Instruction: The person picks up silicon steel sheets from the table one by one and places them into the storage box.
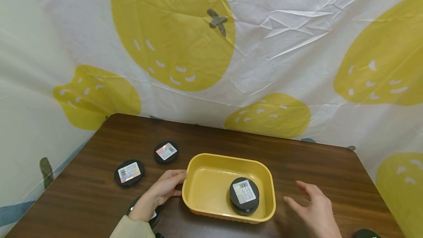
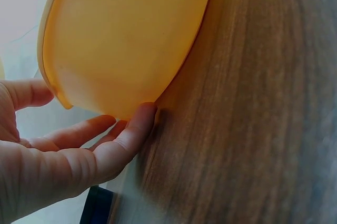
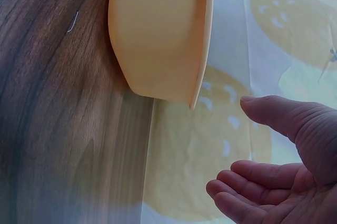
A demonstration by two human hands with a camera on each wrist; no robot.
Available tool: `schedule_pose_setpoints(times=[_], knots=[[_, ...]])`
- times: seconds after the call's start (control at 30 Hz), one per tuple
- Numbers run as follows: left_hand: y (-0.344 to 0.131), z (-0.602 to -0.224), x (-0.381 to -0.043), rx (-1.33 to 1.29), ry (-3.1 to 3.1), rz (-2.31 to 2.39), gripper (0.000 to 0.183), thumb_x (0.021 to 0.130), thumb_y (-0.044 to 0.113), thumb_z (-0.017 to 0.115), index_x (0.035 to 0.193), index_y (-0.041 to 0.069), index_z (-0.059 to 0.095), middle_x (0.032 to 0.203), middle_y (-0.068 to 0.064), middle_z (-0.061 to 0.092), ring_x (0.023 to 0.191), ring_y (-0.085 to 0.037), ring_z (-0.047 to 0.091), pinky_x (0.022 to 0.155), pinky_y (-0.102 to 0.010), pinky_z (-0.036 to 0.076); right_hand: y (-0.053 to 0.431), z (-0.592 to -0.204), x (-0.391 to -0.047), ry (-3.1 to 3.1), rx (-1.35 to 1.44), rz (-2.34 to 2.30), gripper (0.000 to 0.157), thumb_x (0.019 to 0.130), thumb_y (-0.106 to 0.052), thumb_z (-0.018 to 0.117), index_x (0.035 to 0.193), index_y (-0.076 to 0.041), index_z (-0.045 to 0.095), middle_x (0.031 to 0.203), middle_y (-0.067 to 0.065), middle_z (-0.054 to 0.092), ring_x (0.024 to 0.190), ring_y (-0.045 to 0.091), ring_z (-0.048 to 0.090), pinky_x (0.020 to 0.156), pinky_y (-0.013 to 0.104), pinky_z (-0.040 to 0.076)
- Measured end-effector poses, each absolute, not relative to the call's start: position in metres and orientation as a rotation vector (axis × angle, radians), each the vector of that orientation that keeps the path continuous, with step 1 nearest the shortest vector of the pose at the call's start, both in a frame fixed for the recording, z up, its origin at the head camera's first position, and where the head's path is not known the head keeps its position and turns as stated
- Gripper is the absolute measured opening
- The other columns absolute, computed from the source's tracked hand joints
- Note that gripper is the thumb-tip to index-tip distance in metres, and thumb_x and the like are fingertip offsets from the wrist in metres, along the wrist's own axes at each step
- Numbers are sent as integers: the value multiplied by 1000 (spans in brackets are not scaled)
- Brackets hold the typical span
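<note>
A yellow plastic bin (image 1: 205,215) sits on the table, also seen in both wrist views. Inside, toward its right end, lies a small stack of round black discs (image 1: 244,194); the top one bears a white barcode label. My left hand (image 1: 164,188) touches the bin's left end from outside, its fingertips at the wall and rim. In the left wrist view, those fingers (image 2: 138,124) lie against the outer wall. To the right of the bin, my right hand (image 1: 312,206) is held apart from it, thumb and fingers spread, holding nothing.
Labelled black discs lie on the left: one at the back (image 1: 166,152), another farther left (image 1: 129,173), and a third (image 1: 155,217) partly hidden by my left wrist. Another disc (image 1: 366,234) shows at the bottom right edge. A lemon-print cloth (image 1: 264,61) hangs behind the brown table (image 1: 317,164).
</note>
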State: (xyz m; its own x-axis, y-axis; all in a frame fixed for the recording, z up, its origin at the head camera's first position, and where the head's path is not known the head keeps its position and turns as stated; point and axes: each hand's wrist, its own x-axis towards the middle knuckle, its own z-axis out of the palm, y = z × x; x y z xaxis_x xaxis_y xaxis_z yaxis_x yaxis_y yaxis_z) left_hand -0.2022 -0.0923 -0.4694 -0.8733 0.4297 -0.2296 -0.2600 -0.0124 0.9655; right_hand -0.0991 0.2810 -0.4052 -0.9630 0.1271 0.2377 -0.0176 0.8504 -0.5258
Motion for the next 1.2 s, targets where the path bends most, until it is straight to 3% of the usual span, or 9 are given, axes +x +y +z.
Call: schedule_pose_setpoints(times=[0.8,1.2], knots=[[-92,-470,-203,167,1812,1929,49,97,18,42,130,-19,38,121,-25,54,99,-20,55,75,-38,51,300,-422,-89,-2714,-120,717,55,72,-23,81,110,10,61,98,24,62,89,41,61,71,46,52],[-92,-467,-201,146,1810,1927,50,97,19,44,129,-19,39,119,-22,55,99,-19,55,75,-37,51,309,-418,-86,-2820,-247,743,61,76,-30,77,117,11,57,105,28,59,94,43,59,75,50,49]])
